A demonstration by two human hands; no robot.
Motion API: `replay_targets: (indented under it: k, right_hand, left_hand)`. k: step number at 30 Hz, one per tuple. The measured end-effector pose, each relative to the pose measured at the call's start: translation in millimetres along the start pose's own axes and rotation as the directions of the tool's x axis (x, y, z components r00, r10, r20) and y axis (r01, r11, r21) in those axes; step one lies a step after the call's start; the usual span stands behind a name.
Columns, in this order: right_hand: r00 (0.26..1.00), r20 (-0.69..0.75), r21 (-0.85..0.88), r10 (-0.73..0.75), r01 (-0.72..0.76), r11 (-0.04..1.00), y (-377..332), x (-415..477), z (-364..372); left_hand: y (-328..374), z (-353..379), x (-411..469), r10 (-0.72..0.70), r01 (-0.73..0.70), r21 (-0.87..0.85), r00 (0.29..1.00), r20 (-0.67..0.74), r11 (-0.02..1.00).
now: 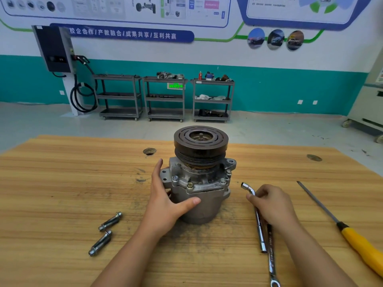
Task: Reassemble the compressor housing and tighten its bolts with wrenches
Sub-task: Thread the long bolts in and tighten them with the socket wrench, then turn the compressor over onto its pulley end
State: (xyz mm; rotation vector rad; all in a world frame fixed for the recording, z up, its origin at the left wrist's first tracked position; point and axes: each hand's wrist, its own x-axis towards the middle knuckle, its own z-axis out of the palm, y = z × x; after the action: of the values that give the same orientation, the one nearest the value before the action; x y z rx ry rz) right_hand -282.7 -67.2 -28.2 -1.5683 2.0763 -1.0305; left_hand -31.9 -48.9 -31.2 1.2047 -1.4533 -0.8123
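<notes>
A grey compressor (199,183) stands upright in the middle of the wooden table (62,193), its dark pulley (200,143) on top and several bolts seated round the housing flange. My left hand (167,195) grips the left side of the housing, thumb across its front. To the right, my right hand (271,204) curls round a chrome socket wrench (259,228) with a bent head, lying on the table. A flat spanner (271,257) lies beside it. Two long loose bolts (104,233) lie at the front left.
A screwdriver with a yellow handle (360,245) lies at the right of the table. Two round holes (149,151) mark the table's far part. Three grey trolleys (164,98) and a wall charger (55,48) stand by the back wall.
</notes>
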Motion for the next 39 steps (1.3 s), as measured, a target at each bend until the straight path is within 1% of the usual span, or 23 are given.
replay_targets:
  k: [3, 6, 9, 11, 12, 13, 14, 15, 16, 17, 18, 19, 20, 22, 27, 31, 36, 39]
  right_hand:
    - [0.999, -0.003, -0.123, -0.047, 0.046, 0.991, 4.3, 0.0, 8.3]
    - [0.999, 0.0, -0.22, -0.039, 0.039, 0.975, 4.8, 0.7, 11.0]
    - [1.0, 0.027, -0.284, 0.003, 0.005, 0.959, 5.3, -1.0, 10.7]
    - [0.999, 0.022, -0.294, -0.046, 0.05, 0.954, 4.5, -3.0, 10.6]
    - [0.994, -0.009, -0.218, -0.106, 0.102, 0.971, 2.9, -4.7, 9.9]
    - [0.985, -0.048, -0.061, -0.167, 0.164, 0.985, -0.3, -7.5, 8.5]
    - [0.978, -0.072, 0.15, -0.198, 0.207, 0.967, -6.3, -11.4, 6.4]
    - [0.977, -0.047, 0.334, -0.207, 0.211, 0.919, -13.3, -14.7, 4.5]
    - [0.974, 0.041, 0.446, -0.223, 0.182, 0.876, -17.8, -15.8, 5.1]
    - [0.955, 0.165, 0.487, -0.245, 0.138, 0.863, -20.2, -16.5, 8.3]
    - [0.917, 0.29, 0.477, -0.274, 0.11, 0.872, -21.9, -17.6, 13.5]
    - [0.87, 0.38, 0.44, -0.314, 0.129, 0.888, -23.1, -18.9, 19.7]
    - [0.836, 0.416, 0.409, -0.358, 0.18, 0.895, -23.7, -19.5, 26.5]
    - [0.823, 0.381, 0.4, -0.421, 0.264, 0.878, -24.0, -18.4, 38.0]
    - [0.84, 0.277, 0.471, -0.467, 0.305, 0.828, -30.2, -20.8, 46.5]
    - [0.855, 0.22, 0.506, -0.47, 0.312, 0.804, -29.5, -21.1, 47.6]
    - [0.862, 0.146, 0.513, -0.486, 0.354, 0.782, -29.6, -25.7, 40.8]
    - [0.881, 0.059, 0.485, -0.47, 0.386, 0.785, -27.9, -31.2, 34.8]
  left_hand:
    - [0.3, 0.8, -0.9, 0.006, -0.006, -0.011, 1.0, -0.002, 1.0]
    - [1.1, 0.9, -2.3, 0.002, -0.002, -0.025, 1.0, 0.009, 1.0]
    - [-0.2, 1.7, -4.1, 0.002, -0.001, -0.039, 1.0, 0.019, 0.999]
    - [-1.1, 1.9, -4.3, 0.001, 0.001, -0.061, 1.0, 0.022, 0.998]
    - [-1.7, 2.0, -4.1, -0.001, 0.003, -0.07, 1.0, 0.028, 0.998]
    - [-2.6, 1.9, -3.6, -0.002, 0.005, -0.076, 0.999, 0.036, 0.997]
    - [-3.7, 1.6, -3.0, -0.002, 0.005, -0.077, 0.999, 0.045, 0.997]
    - [-5.1, 1.4, -2.3, -0.001, 0.004, -0.072, 0.999, 0.051, 0.997]
    - [-6.5, 1.3, -1.7, 0.004, 0.0, -0.064, 0.999, 0.053, 0.998]
    - [-8.2, 1.3, -0.8, 0.013, -0.01, -0.057, 0.999, 0.049, 0.998]
    - [-9.9, 1.5, 0.1, 0.027, -0.025, -0.052, 0.999, 0.045, 0.998]
    - [-11.3, 1.7, 1.0, 0.041, -0.039, -0.049, 0.998, 0.043, 0.998]
    - [-12.5, 2.2, 1.7, 0.051, -0.049, -0.051, 0.998, 0.044, 0.997]
    - [-14.8, 2.9, 3.6, 0.071, -0.068, -0.076, 0.997, 0.035, 0.995]
    - [-21.3, 3.2, 8.2, 0.109, -0.109, -0.126, 0.994, -0.004, 0.986]
    - [-24.4, 3.9, 8.5, 0.108, -0.106, -0.142, 0.994, 0.005, 0.984]
    - [-18.8, 4.8, 0.1, 0.101, -0.099, -0.148, 0.995, 0.008, 0.984]
    - [-11.9, 4.4, -5.8, 0.123, -0.124, -0.144, 0.992, -0.022, 0.982]
